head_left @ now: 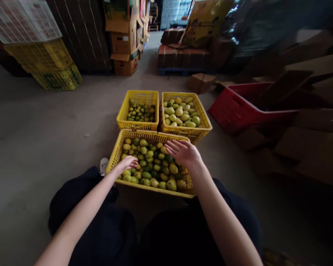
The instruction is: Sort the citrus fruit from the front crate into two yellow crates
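Right in front of my knees stands a yellow plastic crate (115, 153) of green and yellow lemon-like fruits (150, 162). My left hand (129, 162) hovers over its left part, fingers stretched and slightly bent, with no fruit visible in it. Over the right part of this crate is my right hand (184, 153), its palm turned up and fingers extended, holding nothing. Behind it, a left yellow crate (122, 111) holds smaller greenish fruits (141, 112). Beside that one, a right yellow crate (204, 114) carries larger, paler fruits (180, 112).
A red crate (230, 111) with cardboard in it stands at the right, near loose cardboard (308, 147). Stacked crates (55, 55) are at the back left. Cardboard boxes (123, 42) and a loaded blue pallet (174, 70) stand farther back. A white shoe (103, 165) shows beside the front crate.
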A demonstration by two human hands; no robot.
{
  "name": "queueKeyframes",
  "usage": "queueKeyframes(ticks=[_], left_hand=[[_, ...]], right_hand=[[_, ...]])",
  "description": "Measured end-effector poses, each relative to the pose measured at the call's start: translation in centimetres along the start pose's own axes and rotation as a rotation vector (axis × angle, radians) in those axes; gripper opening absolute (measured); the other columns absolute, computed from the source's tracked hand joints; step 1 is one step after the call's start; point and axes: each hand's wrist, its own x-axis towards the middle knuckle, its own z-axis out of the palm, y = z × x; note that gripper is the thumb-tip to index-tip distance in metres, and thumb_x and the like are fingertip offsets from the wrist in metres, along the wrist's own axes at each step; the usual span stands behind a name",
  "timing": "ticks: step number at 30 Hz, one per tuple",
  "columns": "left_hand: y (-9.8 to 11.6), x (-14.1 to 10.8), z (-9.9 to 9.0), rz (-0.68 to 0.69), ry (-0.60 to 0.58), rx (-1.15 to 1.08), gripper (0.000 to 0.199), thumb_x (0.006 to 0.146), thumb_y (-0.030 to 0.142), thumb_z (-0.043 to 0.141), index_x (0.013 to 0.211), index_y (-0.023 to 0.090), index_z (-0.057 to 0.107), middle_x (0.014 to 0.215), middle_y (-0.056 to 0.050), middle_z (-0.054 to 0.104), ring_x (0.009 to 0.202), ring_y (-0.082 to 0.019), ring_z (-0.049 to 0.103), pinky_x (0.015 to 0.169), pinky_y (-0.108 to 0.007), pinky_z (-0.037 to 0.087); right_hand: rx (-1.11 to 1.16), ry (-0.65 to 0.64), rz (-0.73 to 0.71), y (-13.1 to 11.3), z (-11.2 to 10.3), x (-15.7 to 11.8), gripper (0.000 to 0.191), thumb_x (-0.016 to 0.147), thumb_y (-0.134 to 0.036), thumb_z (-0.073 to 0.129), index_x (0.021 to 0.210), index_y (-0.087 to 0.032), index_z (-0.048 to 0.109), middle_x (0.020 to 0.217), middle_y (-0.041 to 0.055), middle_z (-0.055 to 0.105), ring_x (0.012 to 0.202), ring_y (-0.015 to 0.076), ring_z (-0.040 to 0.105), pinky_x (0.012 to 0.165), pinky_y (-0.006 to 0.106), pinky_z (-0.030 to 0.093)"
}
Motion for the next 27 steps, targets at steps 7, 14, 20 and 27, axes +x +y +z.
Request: queueKeyframes(ticks=[7, 14, 20, 27], left_hand=[[-6.0, 3.5, -0.4, -0.124, 0.199, 0.379, 0.025, 0.053, 0.006, 0.072, 0.062, 0.020, 0.053, 0.083, -0.008, 0.067, 0.118, -0.035, 0.053, 0.089, -0.034, 0.044], [-7.5, 6.0, 0.8, -0.175, 0.305, 0.544, 0.053, 0.045, 0.014, 0.084, 0.090, 0.017, 0.056, 0.133, -0.021, 0.050, 0.132, -0.043, 0.039, 0.095, -0.041, 0.041], [-6.8, 6.1, 1.4, -0.162, 0.304, 0.532, 0.049, 0.043, 0.008, 0.082, 0.078, 0.017, 0.048, 0.122, -0.020, 0.055, 0.130, -0.040, 0.043, 0.092, -0.034, 0.042], [-4.2, 4.5, 1.2, -0.051, 0.148, 0.274, 0.036, 0.064, 0.016, 0.078, 0.067, 0.021, 0.043, 0.072, 0.000, 0.060, 0.090, -0.020, 0.060, 0.075, -0.022, 0.045]], right_hand=[[0.055, -0.024, -0.034, -1.2, 1.2, -1.1, 0.028, 0.076, -0.013, 0.045, 0.100, -0.013, 0.060, 0.092, 0.0113, 0.071, 0.090, 0.0219, 0.068, 0.070, 0.029, 0.056], [0.048, -0.087, 0.027, -0.6, 1.9, -1.6, 0.031, 0.072, -0.011, 0.045, 0.099, -0.016, 0.060, 0.086, 0.0066, 0.071, 0.084, 0.0200, 0.067, 0.069, 0.030, 0.052], [0.049, -0.101, 0.049, 0.0, 2.2, -1.9, 0.024, 0.074, -0.013, 0.044, 0.091, -0.017, 0.060, 0.078, 0.0044, 0.070, 0.073, 0.0167, 0.064, 0.062, 0.025, 0.049], [0.032, -0.101, 0.058, 0.9, 2.2, -1.3, 0.021, 0.073, -0.012, 0.045, 0.087, -0.016, 0.060, 0.075, 0.0050, 0.068, 0.071, 0.0165, 0.062, 0.061, 0.024, 0.047]])
